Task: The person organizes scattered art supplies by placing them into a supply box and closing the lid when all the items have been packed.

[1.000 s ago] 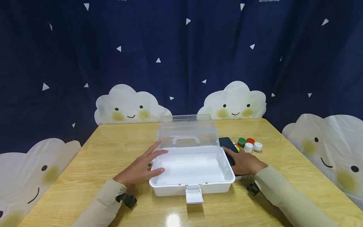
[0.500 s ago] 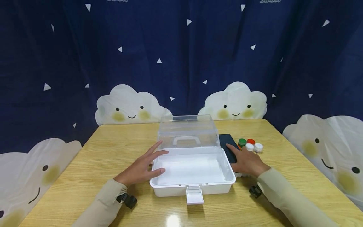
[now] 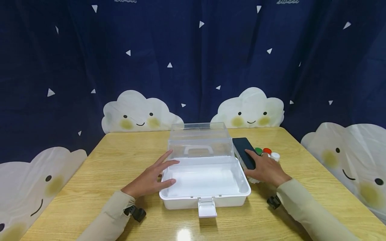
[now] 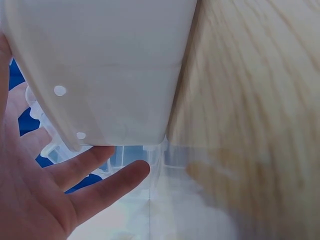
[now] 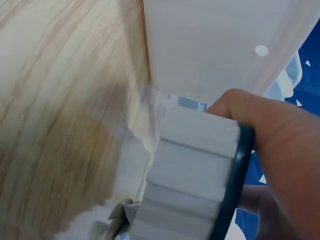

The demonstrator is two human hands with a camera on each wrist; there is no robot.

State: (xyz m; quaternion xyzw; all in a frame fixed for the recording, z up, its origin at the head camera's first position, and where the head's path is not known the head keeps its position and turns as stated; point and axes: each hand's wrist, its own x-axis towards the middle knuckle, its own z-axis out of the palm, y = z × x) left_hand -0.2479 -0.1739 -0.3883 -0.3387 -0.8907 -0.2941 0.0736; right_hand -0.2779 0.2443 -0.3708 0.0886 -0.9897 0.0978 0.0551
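A white plastic storage box (image 3: 205, 202) with its clear lid (image 3: 199, 135) raised stands in the middle of the table. Its front latch (image 3: 207, 207) hangs down. My left hand (image 3: 147, 180) rests at the box's left rim, fingers spread and mostly straight, thumb over the edge. In my right hand (image 3: 266, 169), beside the box's right wall, is a block-shaped thing with a dark flat top (image 3: 245, 149). The right wrist view shows its pale, stepped side (image 5: 192, 170) and the thumb curled against the dark edge.
Jars stand behind my right hand: a green lid (image 3: 258, 151), a red lid (image 3: 266, 151) and a white one (image 3: 275, 156) show. A cloud-print curtain (image 3: 193, 60) hangs beyond the wooden table (image 3: 129, 150). The storage box holds nothing visible.
My right hand has moved slightly right, and the dark-topped block has shifted away from me and tilted, showing more of its pale side. The left hand and storage box stay put.
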